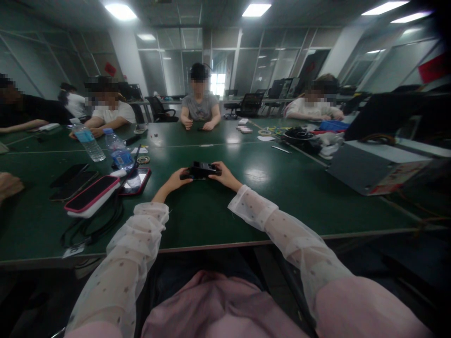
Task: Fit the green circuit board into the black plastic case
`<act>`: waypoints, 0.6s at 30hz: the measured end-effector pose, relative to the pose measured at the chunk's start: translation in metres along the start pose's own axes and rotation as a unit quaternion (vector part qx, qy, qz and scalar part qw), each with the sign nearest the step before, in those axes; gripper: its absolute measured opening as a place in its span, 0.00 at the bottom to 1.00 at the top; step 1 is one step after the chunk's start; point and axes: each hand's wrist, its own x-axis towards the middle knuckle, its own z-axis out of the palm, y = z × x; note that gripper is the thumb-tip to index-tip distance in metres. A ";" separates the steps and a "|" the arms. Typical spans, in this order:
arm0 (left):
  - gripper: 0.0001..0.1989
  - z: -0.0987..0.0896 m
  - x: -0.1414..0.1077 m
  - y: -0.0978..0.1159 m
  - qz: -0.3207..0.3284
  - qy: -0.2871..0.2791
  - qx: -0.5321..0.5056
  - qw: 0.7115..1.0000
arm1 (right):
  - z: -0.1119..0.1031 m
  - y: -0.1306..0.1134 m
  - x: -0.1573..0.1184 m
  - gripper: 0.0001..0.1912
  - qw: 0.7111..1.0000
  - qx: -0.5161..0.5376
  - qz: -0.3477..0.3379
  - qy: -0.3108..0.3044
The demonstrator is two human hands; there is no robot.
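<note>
Both of my hands are closed on a small black object (200, 170) over the green table (197, 216). It looks blocky, with a raised part on top, and its kind cannot be made out. My left hand (177, 180) grips its left end, and my right hand (225, 175) grips its right end. Sheer white sleeves with dots cover both my forearms. Left of my left hand lies a phone in a red case (136, 181) with its screen lit.
A pink-and-white device (92, 193) with black cables, dark phones (73, 185) and two water bottles (121, 152) are on the left. A grey metal box (366, 166) stands right; a pen (281, 149) lies beyond. Several people sit around; another person's hand (10, 185) rests at far left.
</note>
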 end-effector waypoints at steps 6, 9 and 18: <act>0.32 0.000 0.000 -0.002 0.004 0.000 -0.009 1.000 | -0.003 -0.009 0.004 0.31 0.995 0.082 0.020 0.048; 0.31 0.000 0.000 0.000 0.011 -0.004 -0.018 1.000 | -0.010 -0.006 0.006 0.32 0.990 0.076 0.033 0.116; 0.32 -0.001 -0.001 0.003 0.009 0.000 -0.009 1.000 | -0.053 0.032 0.004 0.33 0.940 -0.198 0.090 0.263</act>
